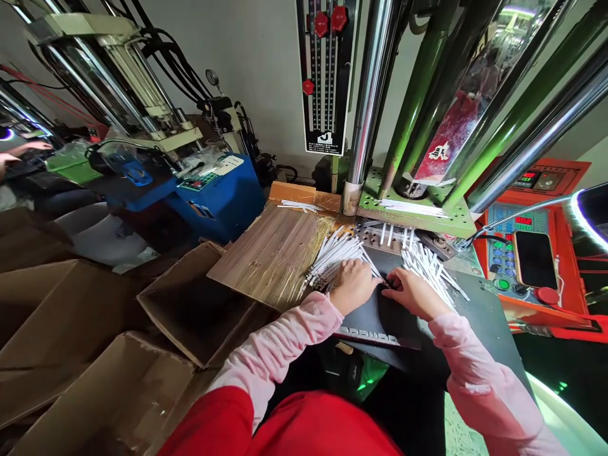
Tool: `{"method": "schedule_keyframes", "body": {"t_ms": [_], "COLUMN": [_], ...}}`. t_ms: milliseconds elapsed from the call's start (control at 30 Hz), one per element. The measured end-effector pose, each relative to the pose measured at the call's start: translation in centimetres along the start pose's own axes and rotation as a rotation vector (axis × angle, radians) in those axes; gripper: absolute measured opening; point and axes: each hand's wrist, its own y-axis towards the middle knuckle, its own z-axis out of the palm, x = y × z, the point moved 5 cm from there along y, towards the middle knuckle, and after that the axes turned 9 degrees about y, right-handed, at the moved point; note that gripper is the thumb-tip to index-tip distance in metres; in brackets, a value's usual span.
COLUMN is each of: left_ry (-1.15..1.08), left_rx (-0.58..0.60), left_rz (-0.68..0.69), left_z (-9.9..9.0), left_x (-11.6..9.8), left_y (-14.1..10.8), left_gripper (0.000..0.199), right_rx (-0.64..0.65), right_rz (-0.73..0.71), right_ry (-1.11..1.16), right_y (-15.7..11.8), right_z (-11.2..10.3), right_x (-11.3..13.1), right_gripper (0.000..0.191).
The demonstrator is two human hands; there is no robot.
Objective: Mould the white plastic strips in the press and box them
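Left hand point(350, 286) and right hand point(412, 292) close together above the black plate point(375, 320), grip unclear; white strips point(332, 263) heaped both sides, wooden board point(270, 253) at left edge.

Press columns point(373, 82): chrome-plated metal, gleaming with a glossy, mirror-like finish. Green posts point(418, 95): painted metal, showing a slight sheen. Board point(270, 259): wood-grain surface, shining under wrinkled clear plastic film. White strips point(335, 259): smooth and matt, either plastic or paper, material not telling at this distance. Black plate point(375, 323): looking matt and smooth. Cardboard box point(190, 304): plain brown paperboard, staying matt and dull. Sleeves point(280, 329): soft pink cloth, matt, creasing at the elbows. Blue cabinet point(218, 202): painted metal, showing a low sheen.
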Motion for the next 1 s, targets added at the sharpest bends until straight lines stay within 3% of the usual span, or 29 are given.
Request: {"method": "schedule_keyframes", "body": {"t_ms": [200, 333, 467, 567, 700, 767, 833, 1000], "left_ry": [0.063, 0.086, 0.119, 0.087, 0.056, 0.035, -0.018, -0.138], "left_rx": [0.116, 0.148, 0.157, 0.144, 0.145, 0.132, 0.11, 0.156], "left_rz": [0.001, 0.004, 0.031, 0.092, 0.047, -0.051, -0.109, -0.053], "left_z": [-0.1, -0.2, -0.5, -0.7, -0.9, -0.9, -0.9, 0.6], "left_x": [0.3, 1.9, 2.6, 2.2, 2.3, 2.6, 2.3, -0.7], "left_y": [-0.5, -2.0, -2.5, -2.1, -0.6, 0.3, 1.1, 2.6], "left_gripper": [0.024, 0.021, 0.022, 0.024, 0.029, 0.028, 0.025, 0.048], "right_rx": [0.051, 0.058, 0.005, -0.176, -0.413, -0.462, -0.438, -0.152], "right_rz": [0.078, 0.13, 0.174, 0.15, 0.206, 0.318, 0.388, 0.235], "right_ry": [-0.104, -0.184, -0.488, -0.65, -0.466, -0.268, -0.048, 0.344], "right_y": [0.6, -0.3, -2.2, -4.4, -8.3, -10.2, -11.6, -11.9], "right_z": [-0.1, -1.9, -7.1, -12.1, -15.9, -15.5, -13.4, -5.4], "right_x": [1.0, 2.2, 3.8, 4.9, 4.8, 3.8, 3.0, 4.5], "right_gripper": [0.016, 0.009, 0.026, 0.03, 0.03, 0.029, 0.032, 0.027]}}
